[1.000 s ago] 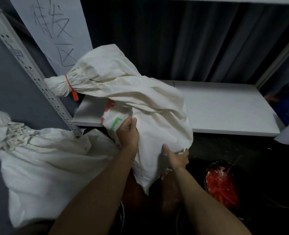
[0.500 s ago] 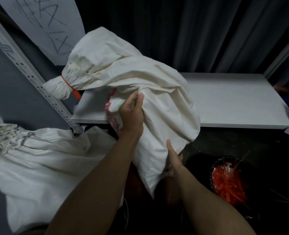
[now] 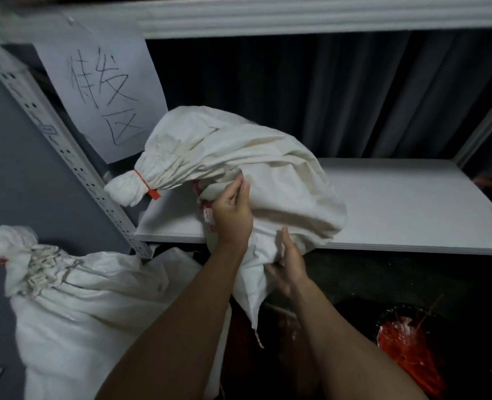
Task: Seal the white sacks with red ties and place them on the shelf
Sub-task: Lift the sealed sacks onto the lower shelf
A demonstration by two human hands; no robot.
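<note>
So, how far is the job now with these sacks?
Done: the lifted sack is sealed, with a red tie around its neck. In hand: the left hand grips it and the right hand is at its lower end. It lies partly on the shelf, its bottom hanging over the edge. Left: settle it fully, then the second sack; whether that one is tied is unclear.

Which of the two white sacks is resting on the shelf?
The sack held by the left hand and right hand; the other sack lies lower left, below the shelf.
</note>
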